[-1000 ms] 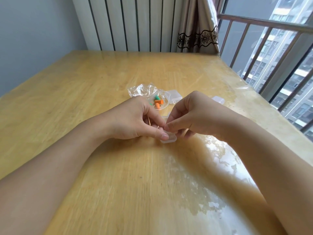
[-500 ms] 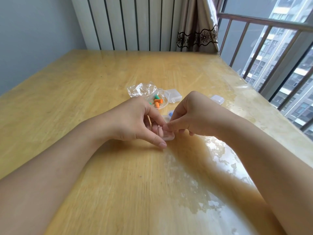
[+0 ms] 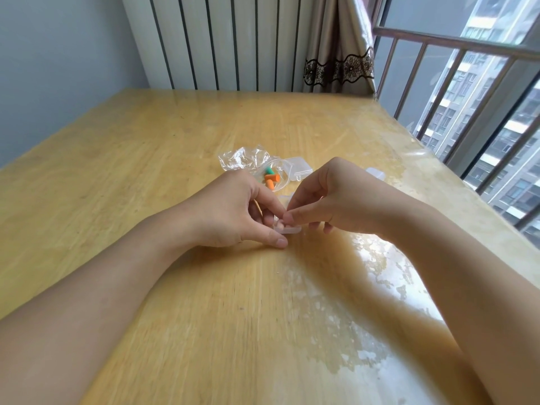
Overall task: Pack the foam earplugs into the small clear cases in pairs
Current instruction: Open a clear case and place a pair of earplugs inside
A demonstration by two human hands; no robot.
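Observation:
A small clear case (image 3: 287, 228) rests on the wooden table (image 3: 146, 176) between my two hands. My left hand (image 3: 236, 211) holds it with thumb and fingers from the left. My right hand (image 3: 330, 197) pinches down onto its top from the right. What is inside the case is mostly hidden by my fingers. Behind my hands lies a clear plastic bag (image 3: 248, 160) with orange earplugs (image 3: 271, 180) and a green earplug (image 3: 269, 171) at its mouth.
Another clear case (image 3: 299, 168) lies open just behind the bag. A further small clear case (image 3: 375, 173) peeks out behind my right hand. The table's right edge runs along a window with a metal railing (image 3: 455, 42); a radiator (image 3: 222, 42) stands at the back.
Both hands stayed together on the case. My left thumb has slid a little off the case toward me, and my right fingertips have pressed lower onto it.

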